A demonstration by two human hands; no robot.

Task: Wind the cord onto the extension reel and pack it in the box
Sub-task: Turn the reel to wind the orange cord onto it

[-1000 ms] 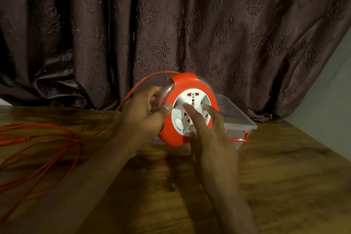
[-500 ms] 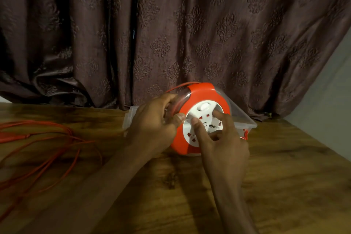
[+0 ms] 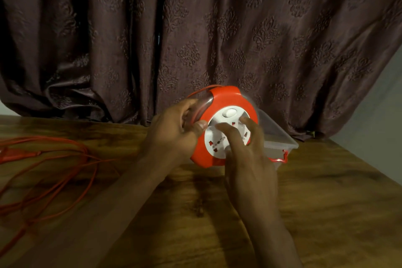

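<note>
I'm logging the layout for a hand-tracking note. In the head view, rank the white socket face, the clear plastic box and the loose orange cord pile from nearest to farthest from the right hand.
From the right hand:
1. White socket face, under its fingers.
2. Clear plastic box, just behind, right.
3. Loose orange cord pile, far left on the table.

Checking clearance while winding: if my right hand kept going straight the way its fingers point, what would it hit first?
The right hand already has fingers on the reel's white socket face, so that comes first; depth beyond is unclear.
</note>
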